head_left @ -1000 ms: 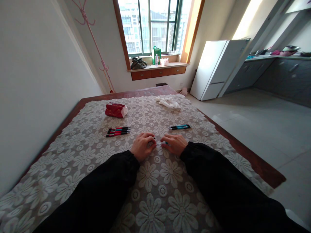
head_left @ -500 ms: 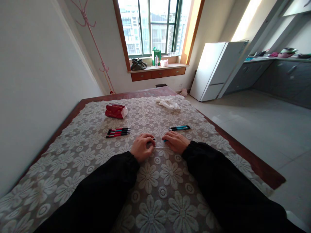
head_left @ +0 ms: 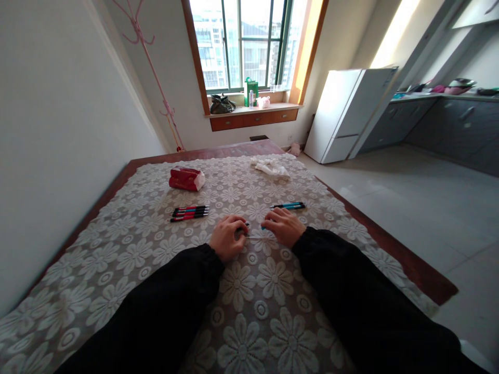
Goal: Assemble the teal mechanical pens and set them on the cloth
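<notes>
My left hand (head_left: 229, 237) rests on the lace tablecloth, its fingers curled round a small dark pen part (head_left: 247, 224) that is mostly hidden. Opposite it, my right hand (head_left: 284, 226) is closed on a blue pen part (head_left: 263, 227) that peeks out at the fingertips. A thin whitish stick, like a pen refill (head_left: 258, 237), lies between the two hands. Beyond my left hand sit several red and black pens (head_left: 190, 213), one with some blue, side by side. Just past my right hand lie blue and black pens (head_left: 288, 205).
The flowered lace tablecloth (head_left: 237, 283) covers a dark red table (head_left: 424, 275). Farther back are a red tissue packet (head_left: 186, 178) and a crumpled white plastic bag (head_left: 272, 168). A wall runs along the left, and a white refrigerator (head_left: 338, 111) stands beyond the table at right.
My right hand's fingers have lifted and shifted slightly, and the blue part shows a little differently. My left hand stays almost still.
</notes>
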The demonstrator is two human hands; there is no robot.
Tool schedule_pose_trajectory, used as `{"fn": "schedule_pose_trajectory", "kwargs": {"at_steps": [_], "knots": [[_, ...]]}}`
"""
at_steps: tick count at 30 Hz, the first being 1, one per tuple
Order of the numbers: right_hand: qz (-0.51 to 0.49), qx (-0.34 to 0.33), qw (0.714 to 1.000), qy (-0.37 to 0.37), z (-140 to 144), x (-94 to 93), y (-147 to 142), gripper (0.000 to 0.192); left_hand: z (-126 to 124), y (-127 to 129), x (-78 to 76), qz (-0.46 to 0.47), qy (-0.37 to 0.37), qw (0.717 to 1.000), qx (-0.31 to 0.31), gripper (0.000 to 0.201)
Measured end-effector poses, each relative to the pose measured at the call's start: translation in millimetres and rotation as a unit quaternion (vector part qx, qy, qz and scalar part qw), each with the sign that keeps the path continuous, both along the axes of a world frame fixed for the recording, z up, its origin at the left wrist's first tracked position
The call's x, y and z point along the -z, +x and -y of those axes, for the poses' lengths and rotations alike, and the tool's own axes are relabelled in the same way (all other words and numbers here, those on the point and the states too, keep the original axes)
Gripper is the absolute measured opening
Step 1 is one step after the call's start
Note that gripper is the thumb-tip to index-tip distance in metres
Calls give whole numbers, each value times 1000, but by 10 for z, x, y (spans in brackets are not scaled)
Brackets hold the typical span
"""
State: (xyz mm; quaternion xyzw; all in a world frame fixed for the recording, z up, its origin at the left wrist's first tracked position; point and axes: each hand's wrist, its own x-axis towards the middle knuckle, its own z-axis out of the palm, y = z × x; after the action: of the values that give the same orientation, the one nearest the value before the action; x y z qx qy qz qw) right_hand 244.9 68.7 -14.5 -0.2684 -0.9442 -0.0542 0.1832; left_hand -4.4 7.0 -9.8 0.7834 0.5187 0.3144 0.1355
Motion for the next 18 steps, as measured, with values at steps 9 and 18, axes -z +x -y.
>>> {"fn": "schedule_pose_trajectory", "kwargs": {"at_steps": [9, 18], "knots": [[-9, -25, 999, 29, 43, -85, -9, 30, -19, -16, 15, 10, -1, 1000, 0, 21], [0, 79, 995, -57, -25, -31, 39, 21, 42, 13, -24, -29, 24, 999, 28, 20]]}}
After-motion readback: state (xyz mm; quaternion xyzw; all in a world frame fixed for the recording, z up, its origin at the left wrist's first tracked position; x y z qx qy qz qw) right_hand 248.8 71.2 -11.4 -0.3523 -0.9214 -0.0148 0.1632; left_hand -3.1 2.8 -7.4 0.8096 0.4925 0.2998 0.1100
